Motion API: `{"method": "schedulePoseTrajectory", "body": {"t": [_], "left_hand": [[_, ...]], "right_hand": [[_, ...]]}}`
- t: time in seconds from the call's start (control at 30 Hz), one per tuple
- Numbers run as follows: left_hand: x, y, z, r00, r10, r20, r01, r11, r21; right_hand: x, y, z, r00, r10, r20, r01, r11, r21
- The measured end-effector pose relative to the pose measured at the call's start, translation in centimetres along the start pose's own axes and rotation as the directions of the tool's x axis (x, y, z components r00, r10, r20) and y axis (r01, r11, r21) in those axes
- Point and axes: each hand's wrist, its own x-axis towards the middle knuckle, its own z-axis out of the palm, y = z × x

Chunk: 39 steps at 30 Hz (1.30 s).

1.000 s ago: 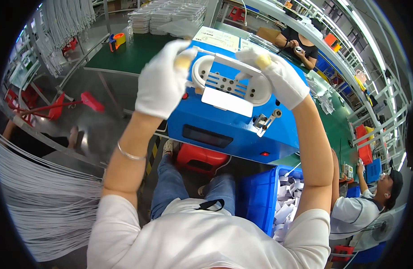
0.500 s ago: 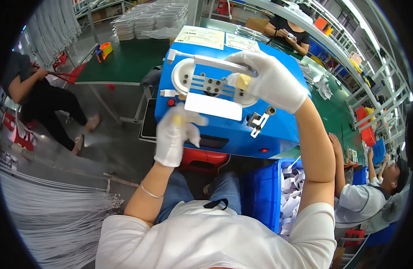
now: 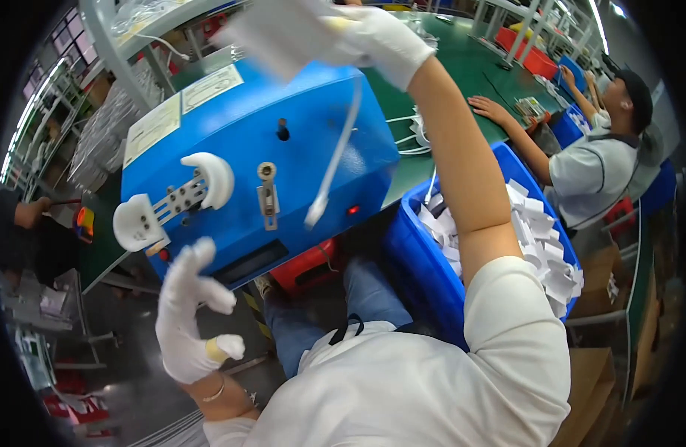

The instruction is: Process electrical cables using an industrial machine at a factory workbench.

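Left hand (image 3: 182, 320), fingers apart; right hand (image 3: 382, 43) around one white piece (image 3: 277, 33), one cable (image 3: 336, 158) below

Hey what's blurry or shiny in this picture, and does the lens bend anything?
Head view: the white piece in the right hand is badly smeared, and the white cable below it blurred; the left hand is crisper; the blue machine shows a soft sheen toward its right end; straight edges bow near the dark rim.

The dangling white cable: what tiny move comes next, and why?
Perhaps the right hand should lower the blurred white thing it seems to hold onto the green table, because other white cords lie there and the cable hangs loose.
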Motion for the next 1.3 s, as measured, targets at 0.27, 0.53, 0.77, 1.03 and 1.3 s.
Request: {"method": "schedulePoseTrajectory", "body": {"t": [0.27, 0.53, 0.77, 1.03, 1.3], "left_hand": [[-4.9, -2.9, -1.1, 0.891, -0.438, 0.121, 0.442, 0.897, -0.001], [-2.6, -3.4, -0.4, 0.914, -0.399, 0.075, 0.391, 0.915, 0.100], [-0.7, -3.5, 0.5, 0.918, -0.387, 0.089, 0.382, 0.921, 0.076], [3.8, 0.1, 5.6, 0.911, -0.262, 0.318, 0.343, 0.910, -0.233], [5.2, 3.1, 6.3, 0.934, -0.080, -0.348, 0.016, 0.983, -0.183]], "right_hand": [[-7.9, 20.4, -12.1, 0.700, 0.390, -0.599, -0.713, 0.437, -0.548], [-20.1, 18.2, -17.2, 0.372, 0.322, -0.871, -0.926, 0.063, -0.372], [-28.3, 19.6, -23.7, 0.383, 0.293, -0.876, -0.874, -0.191, -0.447], [-16.1, -0.7, -7.2, 0.648, -0.718, -0.254, 0.151, 0.447, -0.882], [-14.3, -6.7, 9.4, 0.486, -0.862, 0.144, 0.784, 0.358, -0.507]]}}
